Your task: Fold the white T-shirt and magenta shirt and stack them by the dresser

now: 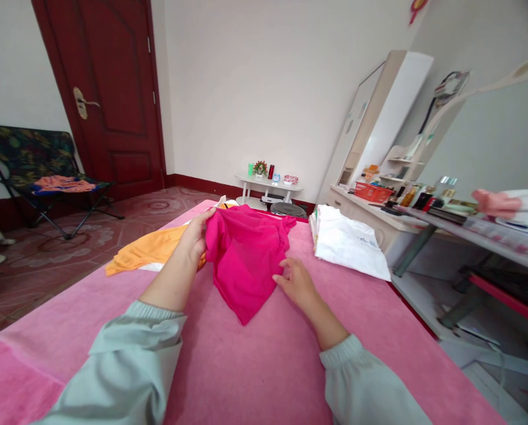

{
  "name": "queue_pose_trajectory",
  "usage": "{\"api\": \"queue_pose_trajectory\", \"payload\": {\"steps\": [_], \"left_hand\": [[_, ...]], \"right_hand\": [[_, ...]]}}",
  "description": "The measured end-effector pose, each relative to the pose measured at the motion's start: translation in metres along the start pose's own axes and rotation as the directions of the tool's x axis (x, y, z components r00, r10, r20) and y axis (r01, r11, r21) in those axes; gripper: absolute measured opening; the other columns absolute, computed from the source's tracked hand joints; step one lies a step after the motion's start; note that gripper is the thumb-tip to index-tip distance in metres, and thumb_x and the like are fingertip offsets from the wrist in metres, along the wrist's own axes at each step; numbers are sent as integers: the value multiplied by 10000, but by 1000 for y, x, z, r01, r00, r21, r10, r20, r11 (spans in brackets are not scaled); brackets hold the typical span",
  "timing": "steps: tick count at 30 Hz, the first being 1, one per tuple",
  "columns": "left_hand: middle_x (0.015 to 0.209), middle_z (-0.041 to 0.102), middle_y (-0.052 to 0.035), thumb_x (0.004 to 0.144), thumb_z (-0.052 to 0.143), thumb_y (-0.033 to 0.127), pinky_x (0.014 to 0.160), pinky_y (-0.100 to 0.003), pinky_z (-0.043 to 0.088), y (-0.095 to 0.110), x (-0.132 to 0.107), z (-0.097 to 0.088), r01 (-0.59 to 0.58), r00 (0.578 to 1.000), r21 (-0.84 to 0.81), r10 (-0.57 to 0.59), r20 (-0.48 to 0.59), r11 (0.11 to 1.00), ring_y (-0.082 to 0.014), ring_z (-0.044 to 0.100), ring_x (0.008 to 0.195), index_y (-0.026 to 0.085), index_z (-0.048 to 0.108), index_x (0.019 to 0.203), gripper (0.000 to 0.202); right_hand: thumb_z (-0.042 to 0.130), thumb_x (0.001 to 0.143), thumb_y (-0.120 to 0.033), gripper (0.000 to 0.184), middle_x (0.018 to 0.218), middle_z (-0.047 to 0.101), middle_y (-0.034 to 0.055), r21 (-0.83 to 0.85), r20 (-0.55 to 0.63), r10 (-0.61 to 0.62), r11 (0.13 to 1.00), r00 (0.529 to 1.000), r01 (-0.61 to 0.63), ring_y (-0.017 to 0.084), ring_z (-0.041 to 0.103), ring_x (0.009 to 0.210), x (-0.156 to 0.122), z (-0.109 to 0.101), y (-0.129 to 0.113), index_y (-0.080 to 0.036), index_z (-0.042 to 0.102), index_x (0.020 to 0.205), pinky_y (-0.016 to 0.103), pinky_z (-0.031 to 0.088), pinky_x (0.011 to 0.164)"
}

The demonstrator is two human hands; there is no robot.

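Observation:
A bright magenta shirt [248, 254] hangs in loose folds above the pink bedspread [246, 372], one corner drooping toward me. My left hand [196, 236] is closed on its upper left side. At the shirt's right edge my right hand [297, 282] has thumb and fingers apart, close to the fabric; whether they touch it I cannot tell. Behind my left wrist lies an orange garment [153, 248] with some white cloth under it. To the right sits a stack of folded clothes with a white T-shirt [348, 239] on top.
A low white table [270, 184] with small items stands by the far wall. Right of the bed are a dresser [374, 211] with a red basket [374, 192] and a cluttered table [481, 233]. A folding chair [38, 159] stands left, near the dark red door [108, 88].

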State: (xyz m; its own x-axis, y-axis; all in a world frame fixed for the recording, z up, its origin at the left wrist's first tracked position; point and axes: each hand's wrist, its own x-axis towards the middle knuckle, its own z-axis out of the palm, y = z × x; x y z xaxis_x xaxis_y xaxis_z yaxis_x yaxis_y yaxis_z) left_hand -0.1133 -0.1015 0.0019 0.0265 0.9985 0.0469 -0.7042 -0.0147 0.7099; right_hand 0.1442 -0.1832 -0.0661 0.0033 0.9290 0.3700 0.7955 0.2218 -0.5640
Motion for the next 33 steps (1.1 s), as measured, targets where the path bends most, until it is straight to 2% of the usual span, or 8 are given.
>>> {"api": "queue_pose_trajectory", "payload": {"steps": [3, 7, 12, 18, 21, 26, 30, 33], "left_hand": [[762, 674, 6, 657, 685, 97, 622, -222, 508, 6, -6, 9, -79, 997, -21, 79, -14, 997, -106, 629, 607, 185, 575, 1033, 402], [859, 671, 18, 619, 682, 38, 677, -211, 496, 5, -8, 12, -218, 971, -21, 215, -101, 976, -104, 651, 705, 284, 356, 1318, 810], [831, 649, 18, 644, 656, 62, 651, -189, 486, 4, -2, 5, -292, 927, -5, 282, -247, 956, -98, 644, 698, 283, 363, 1312, 762], [689, 578, 40, 640, 548, -50, 494, -139, 419, -3, 5, -13, -177, 807, 61, 180, -563, 982, -58, 566, 529, 182, 514, 1122, 536], [684, 596, 22, 618, 512, -85, 442, -122, 381, -6, 6, -19, -135, 820, 52, 142, -554, 989, -40, 510, 472, 152, 570, 993, 447], [717, 630, 13, 607, 557, -52, 434, -105, 357, -9, 7, -19, -197, 826, 63, 200, -526, 978, -14, 469, 466, 149, 615, 870, 335], [676, 620, 11, 585, 644, 52, 466, -129, 366, -13, 7, -18, -266, 813, 226, 344, -470, 937, -37, 505, 513, 148, 649, 825, 259], [740, 670, -24, 569, 683, 132, 514, -168, 404, -21, 5, -12, -218, 901, 374, 333, -278, 902, -86, 578, 599, 154, 672, 845, 277]], "right_hand": [[742, 686, -342, 317, 875, 586, 23, -3, 199, -90, 996, 976, 92, 161, 546, 719, -7, -1, -15, -189, 624, 937, 298, 433, 673], [834, 538, -449, 509, 953, 569, 27, -29, 430, -298, 939, 852, 343, 201, 533, 877, -18, -5, -44, -216, 647, 951, 315, 420, 769], [835, 491, -473, 738, 1088, 532, 65, -36, 557, -332, 906, 761, 422, 239, 490, 984, -22, -11, -55, -207, 599, 1137, 345, 407, 851], [597, 723, -142, 232, 945, 585, 38, -75, 362, -357, 910, 861, 409, 187, 514, 905, -28, 3, -57, -211, 661, 935, 281, 379, 783], [502, 724, -87, 223, 835, 610, 10, 98, 264, -334, 943, 905, 319, 153, 534, 812, -22, 9, -48, -206, 658, 828, 249, 374, 725], [481, 740, -219, 119, 647, 560, -35, 614, -122, 12, 786, 992, 66, 124, 504, 638, 1, -5, -16, -181, 585, 697, 225, 384, 608], [540, 659, -247, 58, 559, 514, -71, 903, -226, 576, 426, 786, -52, 100, 472, 521, 18, -29, 15, -190, 528, 663, 203, 379, 495], [536, 631, -199, 84, 544, 551, -66, 955, -123, 766, 264, 631, -134, 108, 497, 465, 23, -41, 34, -188, 542, 714, 226, 426, 468]]}}
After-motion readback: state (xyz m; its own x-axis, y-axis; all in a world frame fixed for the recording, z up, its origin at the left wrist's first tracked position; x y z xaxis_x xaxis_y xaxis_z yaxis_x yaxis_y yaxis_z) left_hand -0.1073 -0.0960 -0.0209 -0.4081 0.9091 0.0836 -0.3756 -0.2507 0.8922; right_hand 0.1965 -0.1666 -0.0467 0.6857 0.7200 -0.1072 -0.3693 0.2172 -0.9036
